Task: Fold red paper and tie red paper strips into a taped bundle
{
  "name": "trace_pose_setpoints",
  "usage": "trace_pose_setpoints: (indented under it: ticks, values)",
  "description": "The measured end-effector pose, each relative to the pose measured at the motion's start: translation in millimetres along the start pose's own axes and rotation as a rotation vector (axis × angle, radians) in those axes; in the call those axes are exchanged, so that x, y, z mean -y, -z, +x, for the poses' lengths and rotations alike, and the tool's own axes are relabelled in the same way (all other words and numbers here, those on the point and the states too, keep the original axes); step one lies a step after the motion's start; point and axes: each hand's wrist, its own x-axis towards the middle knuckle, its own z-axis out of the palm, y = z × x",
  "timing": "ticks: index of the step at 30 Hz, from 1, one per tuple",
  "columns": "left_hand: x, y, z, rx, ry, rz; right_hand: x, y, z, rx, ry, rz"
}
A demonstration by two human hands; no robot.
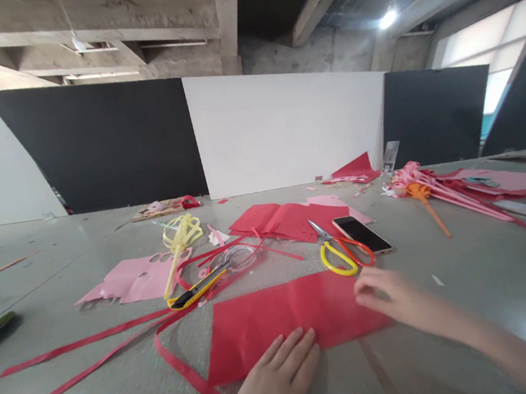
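Since your flat-fingered left hand (284, 376) steadies the red sheet (266, 316), press evenly; whether your right hand (388, 290) pinches is unclear.

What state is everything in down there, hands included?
Red sheet: spread out, lightly creased.
Left hand: laid flat, on the sheet's near edge.
Right hand: fingers curled, at the sheet's right end; grip unclear.
Scissors: lying down; blade opening unclear.
Cutter: lying down; blade position unclear.
Phone: screen dark.
Pink sheet: holed.
Lamp: lit.
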Motion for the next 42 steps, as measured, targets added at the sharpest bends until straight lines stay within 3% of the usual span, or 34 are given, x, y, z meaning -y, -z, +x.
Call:
trace_pose_setpoints:
  ticks: [3, 7, 10, 15, 18, 26, 32, 42]
  values:
    - [-1, 0.3, -4, -0.110, 0.027, -0.103, 9, -9, -1, 0.167, 0.010, 0.172]
    - [3, -0.9, -7, -0.431, 0.221, -0.294, 10, -21, 0, 0.208, 0.016, 0.188]
    - [8, 0.3, -5, -0.524, 0.266, -0.364, 9, -24, 1, 0.216, 0.016, 0.185]
    - [18, 5.0, -2, -0.501, 0.289, -0.394, 11, -23, -3, 0.183, 0.018, 0.112]
    - [21, 5.9, 1, -0.469, 0.312, -0.427, 23, -26, -6, 0.100, 0.051, 0.003]
    - [13, 1.8, 5, -0.460, 0.279, -0.418, 63, -70, -1, -0.122, 0.205, -0.141]
    - [19, 15.5, 1, -0.323, 0.462, -0.271, 58, -76, -1, -0.137, 0.155, -0.141]
    - [42, 22.8, -9, -0.200, 0.570, -0.191, 57, -71, -1, -0.092, 0.074, -0.115]
